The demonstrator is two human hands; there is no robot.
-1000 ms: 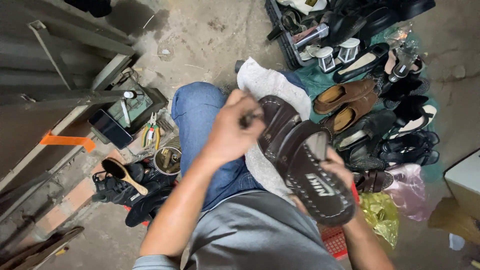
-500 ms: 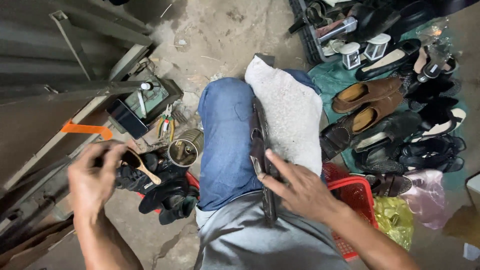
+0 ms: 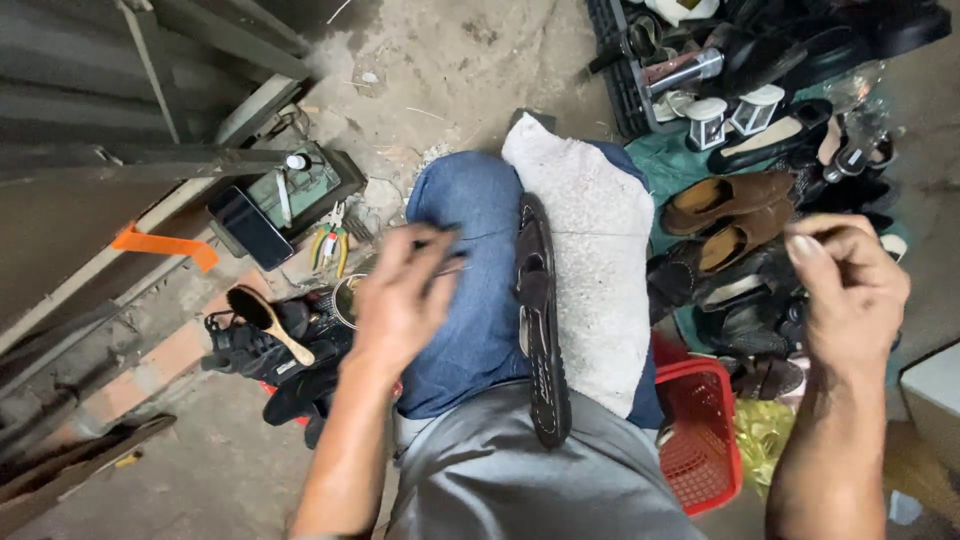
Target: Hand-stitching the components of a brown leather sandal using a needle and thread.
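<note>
A dark brown sandal (image 3: 540, 320) stands on its edge, wedged between my knees in blue jeans (image 3: 470, 290). A white cloth (image 3: 590, 250) covers my right thigh beside it. My left hand (image 3: 400, 300) is blurred and hovers over my left thigh, just left of the sandal, with its fingers pinched on a thin dark tool (image 3: 445, 245). My right hand (image 3: 845, 290) is raised far to the right, above the shoes on the ground. Its fingertips are pinched together, and I see nothing between them.
Brown loafers (image 3: 730, 200) and several dark shoes lie at the right. A red plastic basket (image 3: 700, 430) and a yellow bag (image 3: 765, 435) sit by my right leg. At the left are a wooden-handled brush (image 3: 265, 315) on black sneakers, pliers (image 3: 330, 245), a phone (image 3: 250, 228) and a metal tin.
My left hand came back from the brush area to my lap, now with a thin tool. My right hand let go of the sandal and rose out to the right.
</note>
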